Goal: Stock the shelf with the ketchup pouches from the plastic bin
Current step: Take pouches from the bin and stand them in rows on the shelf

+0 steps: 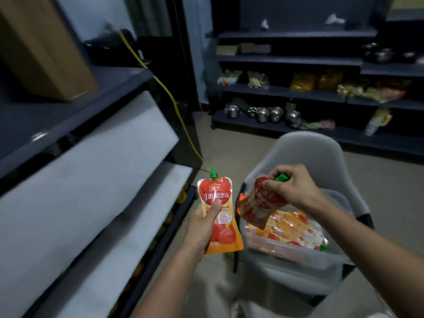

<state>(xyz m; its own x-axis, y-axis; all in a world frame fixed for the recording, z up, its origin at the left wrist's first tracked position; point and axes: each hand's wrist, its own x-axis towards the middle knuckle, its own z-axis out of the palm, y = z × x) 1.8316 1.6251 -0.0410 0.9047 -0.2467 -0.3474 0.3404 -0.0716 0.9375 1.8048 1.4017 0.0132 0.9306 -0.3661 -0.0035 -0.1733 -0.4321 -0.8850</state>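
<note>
Fingers (270,187) of right hand (296,191) pinch tilted pouch (259,207) by neck above bin (298,255), 4 o'clock; left hand (199,228) grips upright pouch (215,189). We should stand both on shelf (91,171), 9 o'clock, labels outward.

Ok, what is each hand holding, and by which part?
The left hand grips an upright pouch round its middle, thumb on the front. The right hand pinches a second pouch at its top, by the green cap, above the bin.

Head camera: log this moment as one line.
left hand: holds ketchup pouch upright | right hand: grips second pouch by its top, above plastic bin | bin: more pouches inside
</note>
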